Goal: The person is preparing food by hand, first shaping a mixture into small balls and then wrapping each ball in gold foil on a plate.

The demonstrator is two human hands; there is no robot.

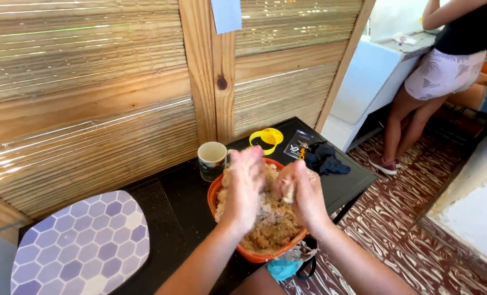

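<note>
An orange bowl point(253, 254) full of a brown, crumbly mixture point(273, 221) sits on a black table point(183, 210). Both my hands hover over the bowl, coated in the mixture. My left hand point(244, 183) is raised above the bowl's left side with its fingers loosely curled and bits stuck to them. My right hand point(303, 191) is over the right side, pinching a small pale lump of the mixture at its fingertips.
A mug point(212, 160) stands behind the bowl. A yellow ring-shaped lid point(267, 136), a small packet point(298, 145) and dark cloth point(325, 161) lie at the back right. A hexagon-patterned board point(82, 246) lies left. Another person point(440, 76) stands at a white counter, far right.
</note>
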